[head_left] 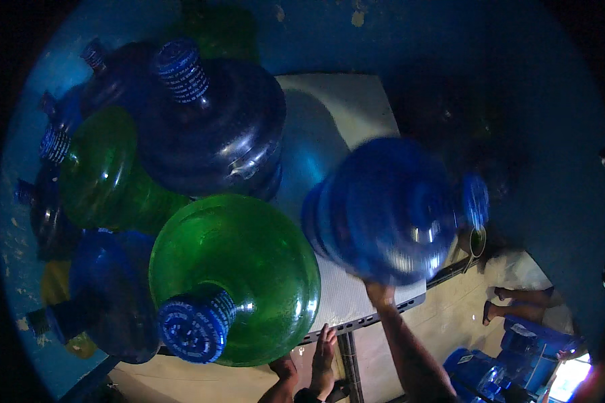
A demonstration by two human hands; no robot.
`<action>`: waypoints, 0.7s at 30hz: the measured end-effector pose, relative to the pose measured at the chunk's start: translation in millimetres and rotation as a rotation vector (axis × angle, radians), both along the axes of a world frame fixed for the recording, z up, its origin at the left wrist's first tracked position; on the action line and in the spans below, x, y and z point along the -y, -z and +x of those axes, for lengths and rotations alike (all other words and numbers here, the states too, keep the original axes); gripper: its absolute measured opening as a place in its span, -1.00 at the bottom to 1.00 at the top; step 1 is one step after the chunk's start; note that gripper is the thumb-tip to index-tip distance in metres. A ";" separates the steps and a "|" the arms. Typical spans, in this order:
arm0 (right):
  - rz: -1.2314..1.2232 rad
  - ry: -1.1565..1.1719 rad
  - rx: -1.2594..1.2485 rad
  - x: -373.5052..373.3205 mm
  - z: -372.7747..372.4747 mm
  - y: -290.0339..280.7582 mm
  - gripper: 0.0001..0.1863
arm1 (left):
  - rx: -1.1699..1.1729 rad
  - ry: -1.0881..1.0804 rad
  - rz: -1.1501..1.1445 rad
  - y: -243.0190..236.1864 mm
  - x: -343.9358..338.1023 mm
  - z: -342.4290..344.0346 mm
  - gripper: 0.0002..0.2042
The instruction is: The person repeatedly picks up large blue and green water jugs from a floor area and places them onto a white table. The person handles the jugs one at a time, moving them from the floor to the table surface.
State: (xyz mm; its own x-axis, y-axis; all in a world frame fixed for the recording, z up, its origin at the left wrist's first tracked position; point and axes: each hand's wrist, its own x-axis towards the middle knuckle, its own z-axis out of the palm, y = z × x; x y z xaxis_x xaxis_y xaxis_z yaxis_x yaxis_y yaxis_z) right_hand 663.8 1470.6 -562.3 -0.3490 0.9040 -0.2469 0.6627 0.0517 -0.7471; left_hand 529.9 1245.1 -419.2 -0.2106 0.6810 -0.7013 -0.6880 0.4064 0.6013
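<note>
A big blue water jug [390, 208] lies tilted over a pale ribbed tabletop [343, 295], its neck to the right. It is smeared by motion. My right hand [381, 294] grips its near underside, with the fingers mostly hidden behind the jug. Near the table's front edge my left hand [325, 344] is open, fingers stretched upward, holding nothing visible. Just left of it stands a green water jug [249, 275] with a blue capped neck facing me. Another hand-like shape [284, 367] shows under that jug; whose it is I cannot tell.
A large dark blue jug [215, 134], another green jug [107, 168] and several more crowd the left side. A blue wall [437, 40] rises behind. At lower right, a person's legs [521, 302] show beside more blue jugs [477, 373] on the tiled floor [450, 316].
</note>
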 end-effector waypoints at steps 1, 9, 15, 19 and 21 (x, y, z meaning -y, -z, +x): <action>0.097 -0.008 -0.132 -29.8 -35.8 -4.9 -0.15 | 0.064 0.014 -0.040 -1.9 1.0 3.0 -0.21; 0.952 0.097 0.132 -241.5 -245.8 -71.5 0.04 | -0.012 0.192 0.099 0.2 -2.3 27.1 -0.24; 0.378 -0.432 -0.163 -221.2 -325.4 -99.8 -0.48 | 0.023 0.192 0.066 5.4 32.6 20.1 -0.39; 0.182 -0.591 0.043 -100.9 -276.1 -46.7 -0.55 | -0.002 0.162 0.065 12.3 45.5 35.1 -0.32; 0.282 -0.510 -0.075 -79.0 -151.5 41.6 -0.66 | 0.101 0.176 0.108 9.0 35.4 75.1 -0.27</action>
State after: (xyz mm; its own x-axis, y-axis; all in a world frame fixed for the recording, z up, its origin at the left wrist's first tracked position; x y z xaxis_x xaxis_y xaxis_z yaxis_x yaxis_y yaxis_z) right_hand 512.2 1549.6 -603.9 -0.7640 0.6448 0.0213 0.4478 0.5538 -0.7020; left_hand 605.0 1209.7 -428.2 -0.0144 0.7735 -0.6336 -0.6713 0.4621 0.5795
